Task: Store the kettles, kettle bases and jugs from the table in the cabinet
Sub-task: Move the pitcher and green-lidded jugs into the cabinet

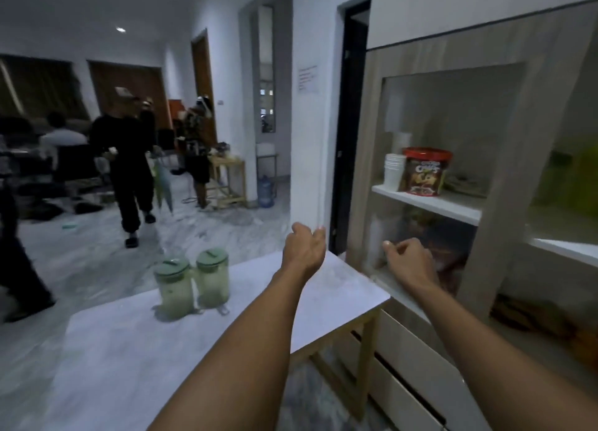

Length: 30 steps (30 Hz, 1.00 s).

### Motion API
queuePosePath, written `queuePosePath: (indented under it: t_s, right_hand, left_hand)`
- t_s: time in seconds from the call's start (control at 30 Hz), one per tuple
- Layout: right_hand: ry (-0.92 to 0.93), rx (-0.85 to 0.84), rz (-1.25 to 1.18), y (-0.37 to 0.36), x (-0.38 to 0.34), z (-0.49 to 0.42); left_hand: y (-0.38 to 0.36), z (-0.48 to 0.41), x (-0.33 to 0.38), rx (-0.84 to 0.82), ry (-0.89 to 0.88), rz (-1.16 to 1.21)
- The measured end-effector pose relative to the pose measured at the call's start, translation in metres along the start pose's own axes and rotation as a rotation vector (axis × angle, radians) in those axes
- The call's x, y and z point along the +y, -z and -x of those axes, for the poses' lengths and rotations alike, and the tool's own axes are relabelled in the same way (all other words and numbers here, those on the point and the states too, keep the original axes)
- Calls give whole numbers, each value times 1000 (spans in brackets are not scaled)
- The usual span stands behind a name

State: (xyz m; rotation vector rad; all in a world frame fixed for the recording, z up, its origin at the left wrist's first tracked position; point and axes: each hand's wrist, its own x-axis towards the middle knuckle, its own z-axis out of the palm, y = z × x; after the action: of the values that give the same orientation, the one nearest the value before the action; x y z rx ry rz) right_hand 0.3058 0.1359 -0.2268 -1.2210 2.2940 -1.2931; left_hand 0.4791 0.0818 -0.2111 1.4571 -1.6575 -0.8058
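Indoors, pale counter [339, 288] on wooden legs, butted near the cabinet [504, 204]; marble-look floor, dim room behind with people standing. Our left hand [304, 249] hovers over the counter's far edge, grip loosely curled, holding nothing. Our right hand [409, 262] reaches to the cabinet's lower opening, fingers bent; we cannot tell whether that grip holds anything. Two green-lidded jugs [192, 285] stand side by side, touching, on the counter, well apart from both hands. Upper shelf [453, 205]: stacked white cups [394, 171], red-lidded tub [425, 173].
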Motion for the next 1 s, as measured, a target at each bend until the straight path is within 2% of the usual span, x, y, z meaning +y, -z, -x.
queuePosePath:
  t_s: [0.23,0.43,0.7,0.93,1.0]
  right_hand:
    - [90,-225,-76,-153,-104,70]
    - [57,-402,-50,-257,-139,123]
    - [43,-429,33,-340,-143,74]
    - [-20,-595,161,-423,-112,-3]
    - [-48,-656,176,-443,-104,-22]
  left_hand:
    - [157,-17,-124,154,155,-96]
    - [227,-37,-221,156,330,-157]
    - [199,-102,-270,92,406,-53]
    - [138,-183,-312,109,711,217]
    - [117,-206,-327,127,766,372]
